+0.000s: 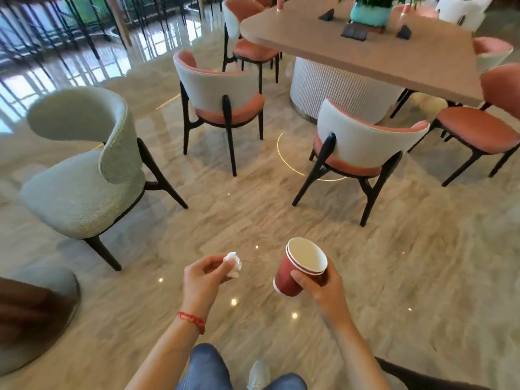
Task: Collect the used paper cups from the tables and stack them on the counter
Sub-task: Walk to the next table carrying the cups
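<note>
Low at six o'clock, the right hand (323, 282) is gripping two nested red cups (301, 267) and the left hand (205, 277) is pinching a crumpled napkin (233, 263), so keeping the stack upright while heading for the cup (280, 3) at twelve o'clock on the surface (380, 52) seems wise.
</note>
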